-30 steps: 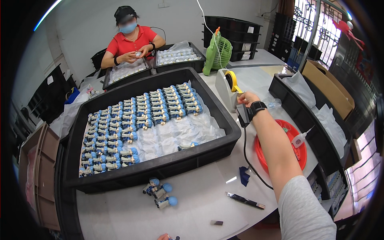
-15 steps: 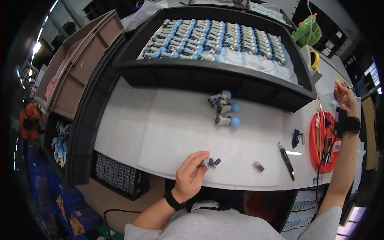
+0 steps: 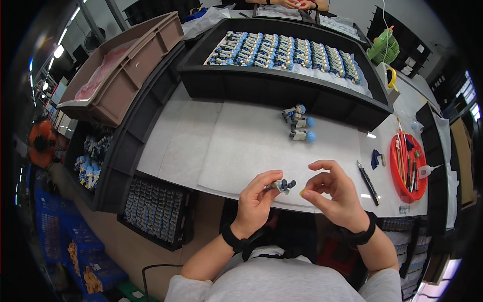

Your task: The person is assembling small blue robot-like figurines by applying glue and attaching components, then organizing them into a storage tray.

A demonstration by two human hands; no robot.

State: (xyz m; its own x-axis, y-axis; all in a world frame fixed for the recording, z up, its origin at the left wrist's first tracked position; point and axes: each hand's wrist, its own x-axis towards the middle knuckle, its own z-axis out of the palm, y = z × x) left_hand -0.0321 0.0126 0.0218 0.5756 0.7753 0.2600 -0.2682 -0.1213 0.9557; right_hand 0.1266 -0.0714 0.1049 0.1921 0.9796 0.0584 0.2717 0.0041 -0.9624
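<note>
Near the table's front edge, my left hand (image 3: 255, 204) pinches a small figurine (image 3: 283, 186) between thumb and fingers. Its dark feet point to the right and its head end is hidden in the hand. Just right of it, my right hand (image 3: 336, 197) holds a tiny yellow piece (image 3: 302, 193) at the tip of the thumb, with another finger raised away. The two hands do not touch. Farther back on the table lie several blue-haired figurines (image 3: 302, 135) in a close group.
A black tray (image 3: 282, 83) with rows of figurines stands at the back. At the right are a red basket (image 3: 394, 176) of brushes, a black pen (image 3: 368, 183) and a dark blue scrap (image 3: 375, 159). A brown crate (image 3: 131, 75) stands left. Another person's hands (image 3: 297, 4) show far back.
My right hand has come from the far right to beside the figurine, bringing the yellow piece. My left hand still holds the figurine. The view has shifted, and the small grey block is now out of sight.
</note>
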